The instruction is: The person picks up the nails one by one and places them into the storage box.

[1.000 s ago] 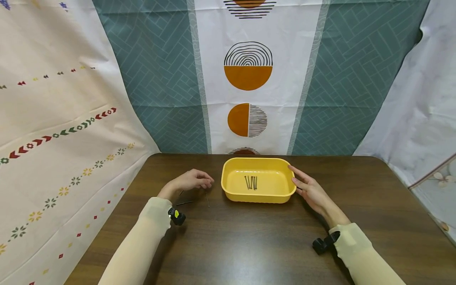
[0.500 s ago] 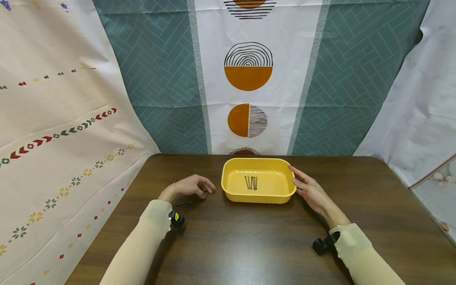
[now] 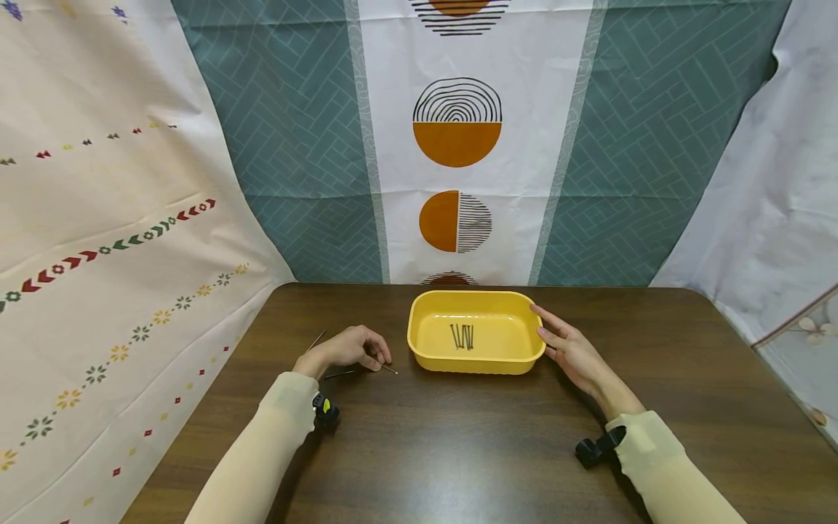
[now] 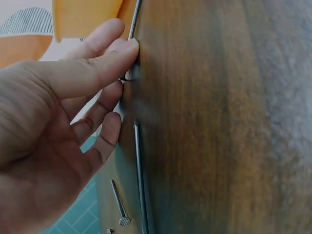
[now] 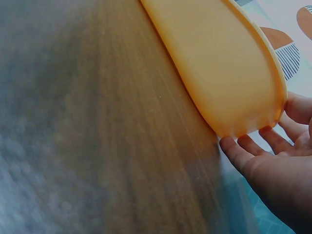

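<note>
My left hand (image 3: 356, 347) pinches a thin metal nail (image 3: 389, 370) between thumb and fingers, low over the table to the left of the yellow tray (image 3: 476, 365). In the left wrist view, the nail's head shows below the thumb and its shaft (image 4: 134, 22) points up toward the tray. More nails lie on the table by this hand, among them a long one (image 4: 140, 175) and a short one (image 4: 118, 202). Several nails (image 3: 461, 336) rest side by side inside the tray. My right hand (image 3: 576, 356) rests its extended fingertips against the tray's right end, thumb at the rim.
The brown wooden table (image 3: 458, 444) has its back edge just behind the tray. A patterned cloth (image 3: 301, 145) hangs beyond it, and pale cloths (image 3: 118, 291) drape along the sides.
The nail by my left fingers has swung from near upright to slanting right, now pinched. The left hand has lowered slightly. My right hand and the tray stay put.
</note>
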The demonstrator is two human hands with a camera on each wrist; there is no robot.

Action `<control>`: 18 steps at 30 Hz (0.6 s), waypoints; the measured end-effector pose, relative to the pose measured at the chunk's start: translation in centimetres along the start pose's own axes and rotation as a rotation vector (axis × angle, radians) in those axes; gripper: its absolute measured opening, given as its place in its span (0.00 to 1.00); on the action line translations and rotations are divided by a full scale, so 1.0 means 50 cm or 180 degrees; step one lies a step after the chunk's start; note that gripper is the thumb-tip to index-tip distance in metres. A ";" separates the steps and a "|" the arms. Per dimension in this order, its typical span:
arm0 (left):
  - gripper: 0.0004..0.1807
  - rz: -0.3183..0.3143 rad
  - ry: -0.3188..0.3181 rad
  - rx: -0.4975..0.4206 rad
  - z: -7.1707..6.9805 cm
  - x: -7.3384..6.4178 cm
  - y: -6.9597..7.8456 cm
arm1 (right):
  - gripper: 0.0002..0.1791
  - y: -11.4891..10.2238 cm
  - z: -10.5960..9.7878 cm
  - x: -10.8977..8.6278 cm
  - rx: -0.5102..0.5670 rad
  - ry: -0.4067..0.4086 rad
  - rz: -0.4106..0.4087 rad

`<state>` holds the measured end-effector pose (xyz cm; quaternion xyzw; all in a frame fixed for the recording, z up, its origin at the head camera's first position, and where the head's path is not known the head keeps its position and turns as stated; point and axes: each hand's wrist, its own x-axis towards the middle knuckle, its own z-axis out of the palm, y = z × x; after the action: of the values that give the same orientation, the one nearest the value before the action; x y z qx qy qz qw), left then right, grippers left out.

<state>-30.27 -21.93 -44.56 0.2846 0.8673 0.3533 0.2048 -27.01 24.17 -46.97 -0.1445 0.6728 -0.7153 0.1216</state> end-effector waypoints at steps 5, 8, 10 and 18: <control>0.11 0.0046 -0.0057 0.0072 0.001 0.001 0.000 | 0.34 0.001 -0.001 0.000 -0.0009 0.0002 0.0006; 0.11 0.0084 -0.0110 0.0127 0.001 0.003 0.003 | 0.34 0.003 -0.002 0.001 -0.0020 0.0015 0.0009; 0.12 0.0124 -0.0147 0.0154 0.000 0.003 0.006 | 0.34 0.004 -0.003 0.000 -0.0031 0.0025 0.0016; 0.13 0.0126 -0.0004 0.0118 -0.008 -0.006 0.011 | 0.35 0.004 -0.002 0.003 0.0011 0.0031 0.0045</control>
<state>-30.09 -21.98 -43.86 0.3056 0.8678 0.3410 0.1930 -27.20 24.18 -47.16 -0.1361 0.6732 -0.7163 0.1236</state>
